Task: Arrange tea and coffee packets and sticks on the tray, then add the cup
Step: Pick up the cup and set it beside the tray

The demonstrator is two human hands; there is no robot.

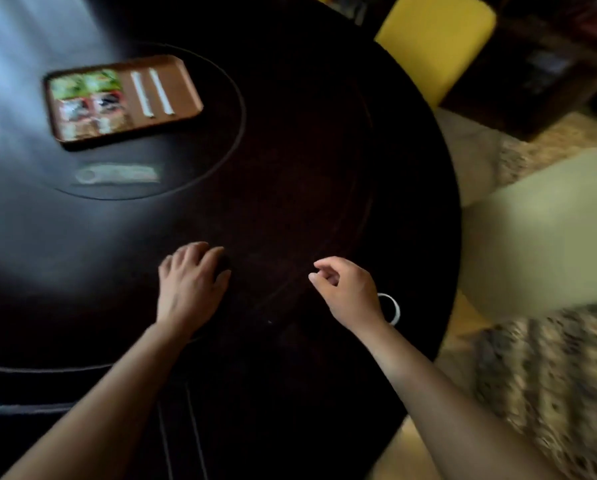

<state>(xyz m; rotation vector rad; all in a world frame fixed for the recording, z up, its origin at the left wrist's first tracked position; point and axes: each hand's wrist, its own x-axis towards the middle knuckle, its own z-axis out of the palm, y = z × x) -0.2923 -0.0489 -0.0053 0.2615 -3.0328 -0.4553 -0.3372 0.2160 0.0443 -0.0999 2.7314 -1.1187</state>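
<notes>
Resting palm-down on the dark round table point(290, 168), left hand point(189, 289) with fingers point(200, 251) spread flat, grasping nothing. Hovering just beside it to the right, right hand point(350, 292), fingers point(324, 263) curled loosely inward, thumb and forefinger near each other; cannot tell through the blur whether anything small is pinched between them. Peeking out from behind the right wrist, a white bangle point(394, 308).

Sitting well apart from both hands, far beyond the left fingertips and off to their left, a brown tray point(186, 91). Filling the tray's left part, packets point(87, 103) laid in a grid: green ones at the far row, red ones in the middle, paler ones nearest the hands. Lying side by side on the tray's right part, two white sticks point(151, 93), parallel and apart from each other, touching the tray floor. Lying on the table between tray and left fingers, closer to the tray, a pale elongated item point(117, 174), too blurred to name. No cup to be made out anywhere.

Standing beyond the table's far edge, past the right fingers, a yellow chair point(435, 46). Showing to the right of the right hand, patterned flooring point(549, 375), smeared by blur.
</notes>
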